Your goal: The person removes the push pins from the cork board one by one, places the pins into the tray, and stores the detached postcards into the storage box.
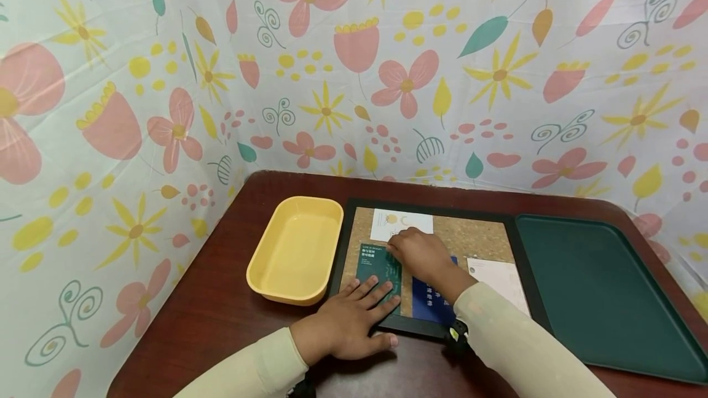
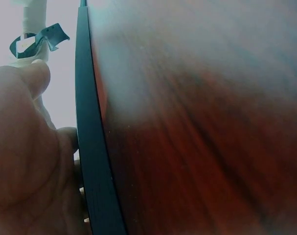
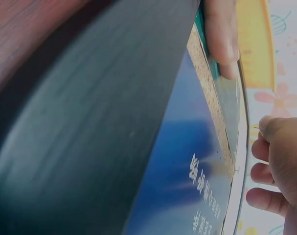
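A cork board (image 1: 475, 238) in a black frame lies on the table. My left hand (image 1: 348, 324) rests with spread fingers on the lower part of a green card (image 1: 372, 258), its palm over the frame's near edge. At that card's upper right corner, my right hand (image 1: 423, 257) is curled, thumb and forefinger pinching a thin pin (image 3: 256, 128), mostly hidden. Under the right wrist is a blue card (image 1: 428, 307) with white characters. A white card (image 1: 412, 220) with an orange drawing lies behind, and a pale card (image 1: 500, 281) to the right.
Left of the board stands a yellow tub (image 1: 298, 247). A dark green tray (image 1: 603, 287) lies against the board's right side. Flower-patterned cloth (image 1: 409, 29) hangs behind and to the left of the brown table (image 1: 221, 300).
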Demonstrator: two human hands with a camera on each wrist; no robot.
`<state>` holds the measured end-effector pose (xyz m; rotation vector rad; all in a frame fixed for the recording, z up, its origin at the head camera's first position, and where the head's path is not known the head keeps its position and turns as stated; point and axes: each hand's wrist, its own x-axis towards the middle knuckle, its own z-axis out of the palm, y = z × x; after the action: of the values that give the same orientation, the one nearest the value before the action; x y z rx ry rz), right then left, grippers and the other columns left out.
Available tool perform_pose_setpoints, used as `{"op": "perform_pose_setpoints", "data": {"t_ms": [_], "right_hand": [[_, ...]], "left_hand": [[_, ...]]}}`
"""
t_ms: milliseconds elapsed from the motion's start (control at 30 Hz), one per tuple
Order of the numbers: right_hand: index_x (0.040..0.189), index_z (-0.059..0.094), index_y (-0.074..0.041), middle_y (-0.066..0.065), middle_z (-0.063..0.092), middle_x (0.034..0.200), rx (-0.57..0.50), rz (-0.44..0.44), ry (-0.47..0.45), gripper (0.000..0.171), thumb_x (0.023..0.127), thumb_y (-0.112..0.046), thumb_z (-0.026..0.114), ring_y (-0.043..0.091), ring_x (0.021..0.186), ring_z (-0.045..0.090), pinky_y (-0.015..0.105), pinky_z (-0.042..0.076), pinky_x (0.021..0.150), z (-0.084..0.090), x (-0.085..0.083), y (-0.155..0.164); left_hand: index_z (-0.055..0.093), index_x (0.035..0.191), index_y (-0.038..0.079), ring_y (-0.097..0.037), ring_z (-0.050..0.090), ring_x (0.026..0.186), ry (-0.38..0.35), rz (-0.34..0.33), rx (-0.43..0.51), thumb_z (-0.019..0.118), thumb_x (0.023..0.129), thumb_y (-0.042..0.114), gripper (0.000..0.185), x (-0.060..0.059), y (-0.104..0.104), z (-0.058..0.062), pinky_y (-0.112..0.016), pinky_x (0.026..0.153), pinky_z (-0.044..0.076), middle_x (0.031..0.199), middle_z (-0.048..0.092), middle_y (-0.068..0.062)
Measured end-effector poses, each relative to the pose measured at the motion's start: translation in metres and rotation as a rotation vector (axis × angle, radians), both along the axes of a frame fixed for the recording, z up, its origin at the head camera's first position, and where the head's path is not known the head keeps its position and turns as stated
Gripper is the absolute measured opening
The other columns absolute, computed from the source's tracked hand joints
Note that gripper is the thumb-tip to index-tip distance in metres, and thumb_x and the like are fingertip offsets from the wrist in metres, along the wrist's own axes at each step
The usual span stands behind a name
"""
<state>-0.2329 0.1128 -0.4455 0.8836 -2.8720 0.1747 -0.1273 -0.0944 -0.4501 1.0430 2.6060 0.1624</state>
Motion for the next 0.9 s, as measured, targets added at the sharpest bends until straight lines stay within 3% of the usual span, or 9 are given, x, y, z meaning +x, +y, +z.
{"op": "perform_pose_setpoints", "data": {"t_ms": [900], "right_hand": [[0.11, 0.078, -0.016, -0.001, 0.074, 0.101, -0.055, 0.019, 0.07, 0.019, 0.101, -0.03, 0.069, 0.021, 0.099, 0.069, 0.045, 0.059, 0.079, 0.007, 0.009, 0.023]], "left_hand": [[0.016, 0.165, 0.034, -0.021, 0.0, 0.157, 0.01, -0.001, -0.003, 0.02, 0.101, 0.074, 0.075, 0.001, 0.0, 0.0, -0.048, 0.125, 0.009, 0.171, 0.006, 0.006]]}}
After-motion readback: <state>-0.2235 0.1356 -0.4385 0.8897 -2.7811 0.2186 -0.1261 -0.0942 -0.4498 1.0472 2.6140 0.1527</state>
